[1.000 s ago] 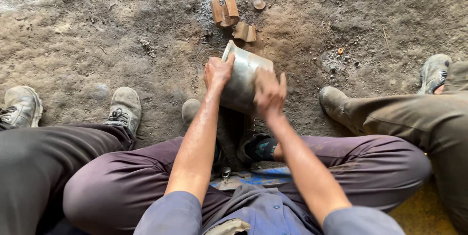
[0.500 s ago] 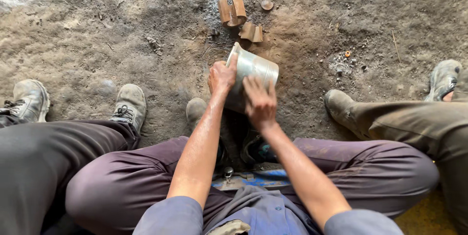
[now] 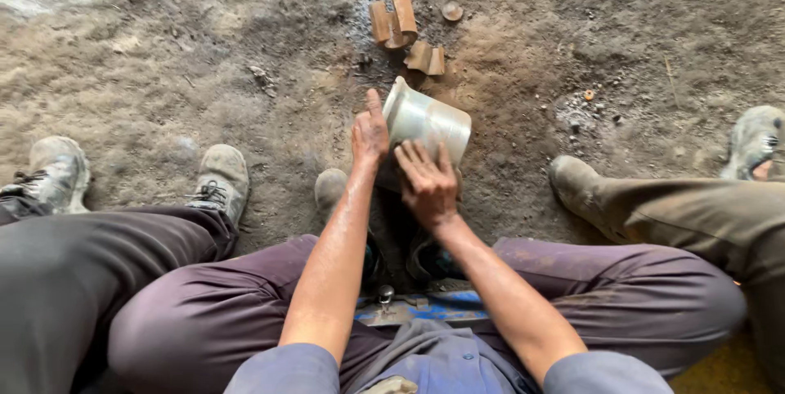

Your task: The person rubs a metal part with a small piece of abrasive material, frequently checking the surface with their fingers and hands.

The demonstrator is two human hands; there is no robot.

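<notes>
Dull grey metal cup (image 3: 427, 122), rough dirt floor (image 3: 163, 59)

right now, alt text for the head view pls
Seated on a dirt floor, a person tilts a shiny metal pot with the left hand and right hand. Brown metal pieces lie beyond it, with other people's legs on both sides.
</notes>
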